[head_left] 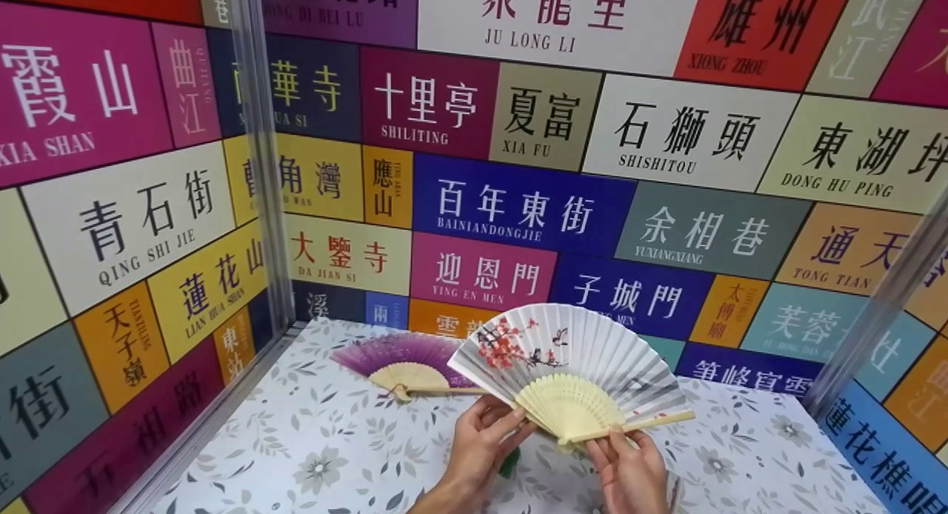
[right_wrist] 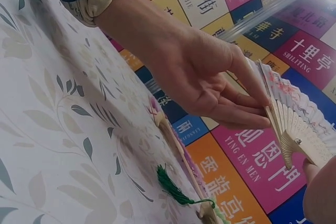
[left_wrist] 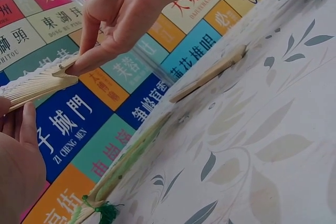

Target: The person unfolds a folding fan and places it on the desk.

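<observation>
A white folding fan (head_left: 592,351) with red blossoms and pale ribs is spread wide above the table. My left hand (head_left: 478,444) pinches its left edge between thumb and fingers, near the lower ribs. At the other side, my right hand (head_left: 629,466) pinches the right guard stick close to the pivot. In the right wrist view, the left thumb and fingertips meet on the fan's outer stick (right_wrist: 273,111). The left wrist view shows the right hand (left_wrist: 123,19) gripping the ribs' narrow end. Both hands hold the fan clear of the tabletop.
A purple fan (head_left: 363,358) lies spread on the flower-patterned table (head_left: 259,455), behind the left hand. A green fan (left_wrist: 131,156) with a green tassel (right_wrist: 173,187) lies under the hands. A folded wooden-sided fan (left_wrist: 210,74) lies farther right. Colourful sign panels (head_left: 518,210) surround the table.
</observation>
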`<control>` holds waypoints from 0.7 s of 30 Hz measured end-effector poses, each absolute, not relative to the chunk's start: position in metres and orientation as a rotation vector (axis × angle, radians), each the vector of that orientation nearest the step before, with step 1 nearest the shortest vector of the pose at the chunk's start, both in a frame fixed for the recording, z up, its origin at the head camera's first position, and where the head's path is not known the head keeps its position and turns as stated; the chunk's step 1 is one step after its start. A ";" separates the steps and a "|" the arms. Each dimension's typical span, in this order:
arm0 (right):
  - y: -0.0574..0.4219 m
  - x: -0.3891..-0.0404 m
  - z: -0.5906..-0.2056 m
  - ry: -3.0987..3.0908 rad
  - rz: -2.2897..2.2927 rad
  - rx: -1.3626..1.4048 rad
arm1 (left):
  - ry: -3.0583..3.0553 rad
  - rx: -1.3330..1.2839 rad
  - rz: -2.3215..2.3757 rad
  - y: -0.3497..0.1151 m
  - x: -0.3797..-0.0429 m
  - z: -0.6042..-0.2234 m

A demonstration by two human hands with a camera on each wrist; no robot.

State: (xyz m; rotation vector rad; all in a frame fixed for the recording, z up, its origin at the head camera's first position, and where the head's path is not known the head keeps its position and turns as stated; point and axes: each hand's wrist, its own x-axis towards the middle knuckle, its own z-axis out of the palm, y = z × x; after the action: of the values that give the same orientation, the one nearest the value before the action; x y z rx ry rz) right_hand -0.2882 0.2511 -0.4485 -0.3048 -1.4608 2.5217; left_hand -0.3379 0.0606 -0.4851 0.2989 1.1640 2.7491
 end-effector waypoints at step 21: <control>0.249 -0.289 -0.447 -1.395 2.694 -0.233 | 1.192 0.223 2.835 0.062 -0.337 -0.483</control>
State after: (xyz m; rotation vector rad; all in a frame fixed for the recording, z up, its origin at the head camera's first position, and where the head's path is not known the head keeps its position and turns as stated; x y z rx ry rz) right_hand -0.2885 0.2493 -0.4472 -0.2333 -1.3950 2.6942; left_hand -0.3368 0.0624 -0.4830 0.2226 1.1917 2.8345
